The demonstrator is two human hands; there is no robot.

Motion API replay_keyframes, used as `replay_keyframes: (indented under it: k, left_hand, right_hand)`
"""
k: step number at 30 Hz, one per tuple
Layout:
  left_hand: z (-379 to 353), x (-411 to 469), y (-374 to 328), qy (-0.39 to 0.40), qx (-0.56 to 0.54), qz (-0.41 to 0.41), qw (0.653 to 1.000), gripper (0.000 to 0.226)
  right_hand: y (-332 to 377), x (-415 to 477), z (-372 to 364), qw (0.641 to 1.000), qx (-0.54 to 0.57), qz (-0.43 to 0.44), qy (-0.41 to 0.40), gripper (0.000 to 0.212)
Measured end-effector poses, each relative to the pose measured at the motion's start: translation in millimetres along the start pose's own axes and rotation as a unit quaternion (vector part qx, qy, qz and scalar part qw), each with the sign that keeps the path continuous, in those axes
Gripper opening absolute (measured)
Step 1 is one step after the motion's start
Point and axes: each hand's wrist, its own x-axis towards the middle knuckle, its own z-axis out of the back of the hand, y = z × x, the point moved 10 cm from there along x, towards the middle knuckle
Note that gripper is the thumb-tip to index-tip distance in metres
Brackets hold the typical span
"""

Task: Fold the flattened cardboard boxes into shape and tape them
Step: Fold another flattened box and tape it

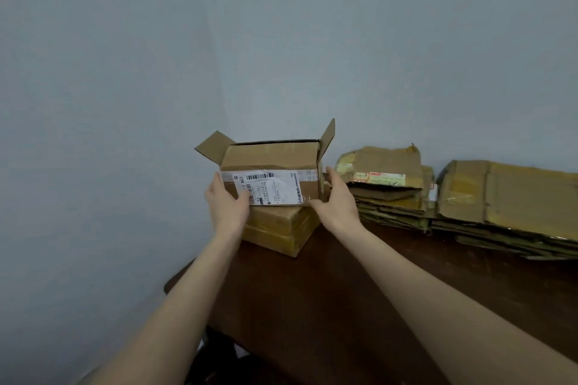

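The dark brown wooden desk (359, 291) stands against a pale wall. At its far left corner lies a closed taped box (275, 233). To the right, along the wall, lies a stack of flattened cardboard (387, 194), and just beside that a wider flattened stack (506, 197) reaching the right edge

dark brown table (406, 291), pale blue-grey wall (156, 56) behind it

Left hand (226, 206) and right hand (337, 201) hold an open box (275, 158) over a taped box (275, 230).
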Motion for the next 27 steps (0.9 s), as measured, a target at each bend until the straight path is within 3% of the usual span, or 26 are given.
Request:
replay_keyframes:
  k: [3, 6, 8, 12, 16, 21, 25, 27]
  left_hand:
    - [7, -52, -42, -0.095, 0.004, -0.078, 0.992, 0.050]
    - [-43, -102, -94, -0.008, 0.016, -0.206, 0.978, 0.039]
    - [-94, -125, -115, 0.075, 0.028, -0.223, 0.972, 0.037]
    - [-207, -166, -136, 0.237, 0.055, -0.196, 0.950, 0.041]
    - [-301, -197, -150, 0.339, 0.110, -0.191, 0.915, 0.054]
    - [-368, -189, -146, 0.394, 0.151, -0.135, 0.896, 0.072]
    - [-402, -185, -130, 0.433, 0.193, -0.089, 0.876, 0.081]
    - [-412, -185, -129, 0.435, 0.181, -0.078, 0.878, 0.083]
  right_hand:
    - [-12, -7, 27, 0.999, -0.025, -0.024, -0.026, 0.062]
    - [-26, -15, 63, 0.996, -0.051, -0.039, -0.056, 0.054]
    - [-37, -20, 94, 0.993, -0.071, -0.054, -0.079, 0.052]
    - [-65, -29, 180, 0.977, -0.121, -0.092, -0.152, 0.046]
    - [-114, -44, 291, 0.939, -0.164, -0.175, -0.246, 0.052]
    - [-189, -62, 390, 0.893, -0.160, -0.293, -0.303, 0.060]
    - [-231, -48, 395, 0.913, -0.044, -0.318, -0.251, 0.044]
    - [-239, -41, 399, 0.914, 0.011, -0.309, -0.263, 0.044]
